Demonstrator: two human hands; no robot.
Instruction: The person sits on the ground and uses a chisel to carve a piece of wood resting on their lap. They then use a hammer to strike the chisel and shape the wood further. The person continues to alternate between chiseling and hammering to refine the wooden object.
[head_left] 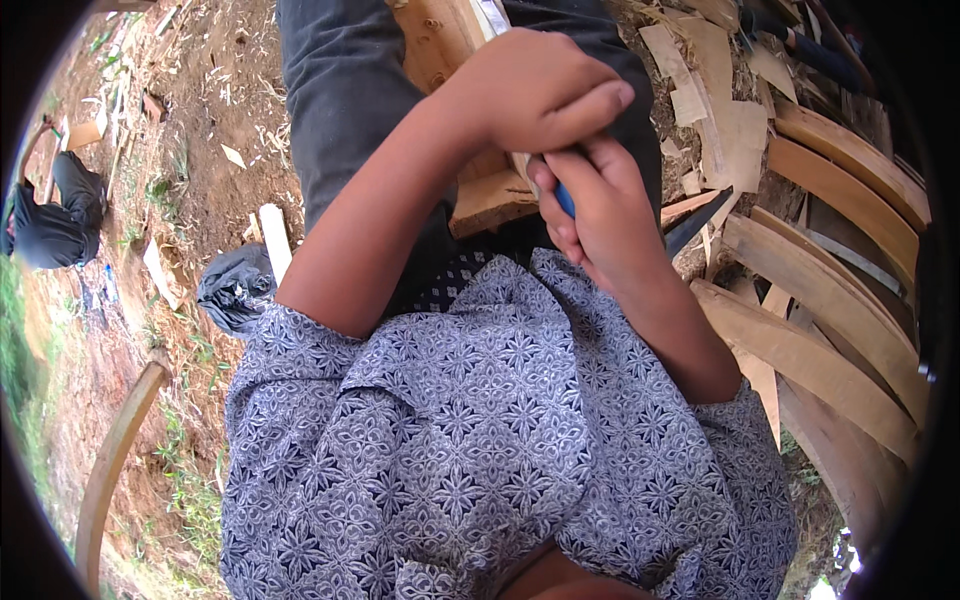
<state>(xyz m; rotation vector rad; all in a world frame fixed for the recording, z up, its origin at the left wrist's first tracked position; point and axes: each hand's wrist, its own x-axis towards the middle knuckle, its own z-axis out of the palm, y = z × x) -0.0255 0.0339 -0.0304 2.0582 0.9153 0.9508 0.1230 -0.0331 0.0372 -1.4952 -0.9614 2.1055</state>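
Note:
My right hand (603, 205) is closed around a tool with a blue handle (564, 198); only a short piece of the handle shows between the fingers. Just above it, my left hand (550, 92) is curled into a fist, and what lies inside its fingers is hidden. Past the left knuckles a shiny flat metal strip (492, 16) shows, roughly in line with the blue handle. Both hands are over a brown wooden plank (432, 48) between my legs. The plank's near end (492, 203) lies close to my lap.
Curved wooden pieces (815, 350) are stacked at the right, with thin wood offcuts (725, 130) beyond them. Dark cloth (238, 290) lies by my left side. Another person (60, 210) is at the far left. A curved wooden bar (118, 455) stands at lower left.

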